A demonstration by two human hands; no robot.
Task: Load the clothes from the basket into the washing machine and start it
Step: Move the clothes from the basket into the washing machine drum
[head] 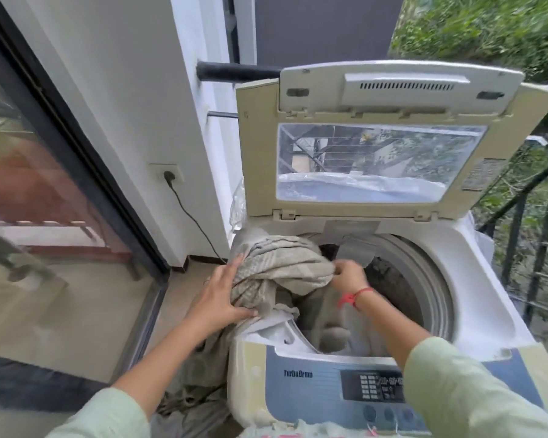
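A top-loading washing machine (475,298) stands with its lid (380,143) raised upright. A large grey-beige cloth (285,263) is bunched over the machine's left rim, part of it inside the drum (418,273), part trailing down the left side to the floor. My left hand (225,295) grips the bundle from the left at the rim. My right hand (348,275) pinches the cloth's right edge above the drum opening; a red band is on that wrist. The control panel (374,385) faces me at the front. No basket is in view.
A glass sliding door (45,197) fills the left. A wall socket (168,175) with a black cord is plugged in beside the machine. A dark metal railing (532,248) and greenery lie to the right. Pink-patterned fabric (314,433) shows at the bottom edge.
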